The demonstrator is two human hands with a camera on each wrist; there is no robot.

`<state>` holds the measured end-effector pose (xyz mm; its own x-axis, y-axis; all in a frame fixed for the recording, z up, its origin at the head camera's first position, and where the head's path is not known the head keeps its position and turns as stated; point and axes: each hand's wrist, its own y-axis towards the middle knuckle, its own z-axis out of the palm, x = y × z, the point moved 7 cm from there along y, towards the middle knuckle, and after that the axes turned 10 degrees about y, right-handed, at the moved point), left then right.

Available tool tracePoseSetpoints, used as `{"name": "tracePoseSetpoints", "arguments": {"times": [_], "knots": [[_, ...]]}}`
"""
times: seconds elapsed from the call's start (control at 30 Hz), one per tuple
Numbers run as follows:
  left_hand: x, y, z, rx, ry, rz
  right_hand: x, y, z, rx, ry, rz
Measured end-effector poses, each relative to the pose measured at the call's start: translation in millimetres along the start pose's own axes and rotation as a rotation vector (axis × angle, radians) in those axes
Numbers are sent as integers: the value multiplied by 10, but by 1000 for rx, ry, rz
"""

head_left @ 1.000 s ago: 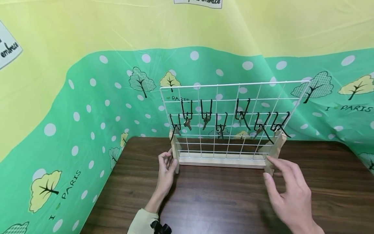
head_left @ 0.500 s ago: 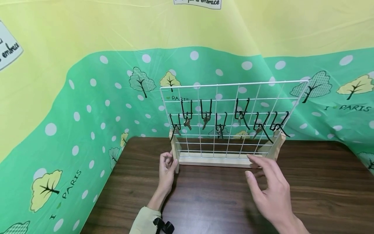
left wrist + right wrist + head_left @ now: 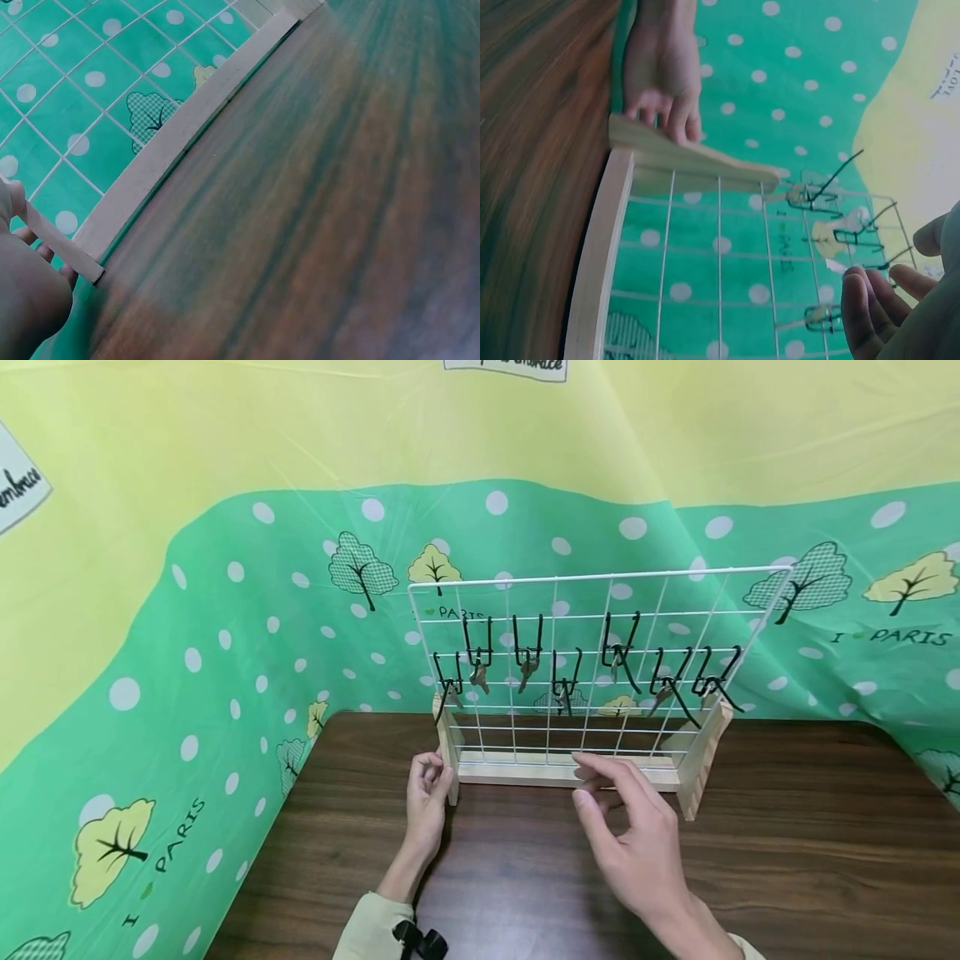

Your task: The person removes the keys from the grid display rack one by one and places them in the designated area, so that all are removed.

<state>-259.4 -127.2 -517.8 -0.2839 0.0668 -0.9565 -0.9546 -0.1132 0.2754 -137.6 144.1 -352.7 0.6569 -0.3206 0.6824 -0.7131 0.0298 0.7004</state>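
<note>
A white wire grid rack with pale wooden end pieces and base bar stands upright on the dark wooden table. Black double-pronged hooks hang on its wires in two staggered rows, with small metal keys on several of them. My left hand holds the rack's left wooden end piece, thumb and fingers at its edge. My right hand is in front of the base bar, fingers loosely bent and thumb apart, nothing held. In the right wrist view, its fingertips overlap the hooks.
Behind the rack hangs a green and yellow cloth with white dots and printed trees, also along the left side. The brown table reaches back to this cloth. A black strap device sits on my left wrist.
My right hand has moved left from the rack's right end piece to in front of the middle of the base bar. My left hand stays on the left end piece; the rack stands still.
</note>
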Motion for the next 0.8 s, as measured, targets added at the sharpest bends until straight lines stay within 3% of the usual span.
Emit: {"name": "tracePoseSetpoints", "arguments": {"times": [0.43, 0.8], "knots": [[9, 18, -3, -21, -4, -20, 3, 153, 444, -9, 164, 5], [13, 37, -10, -21, -3, -2, -123, 244, 789, 17, 294, 130]]}}
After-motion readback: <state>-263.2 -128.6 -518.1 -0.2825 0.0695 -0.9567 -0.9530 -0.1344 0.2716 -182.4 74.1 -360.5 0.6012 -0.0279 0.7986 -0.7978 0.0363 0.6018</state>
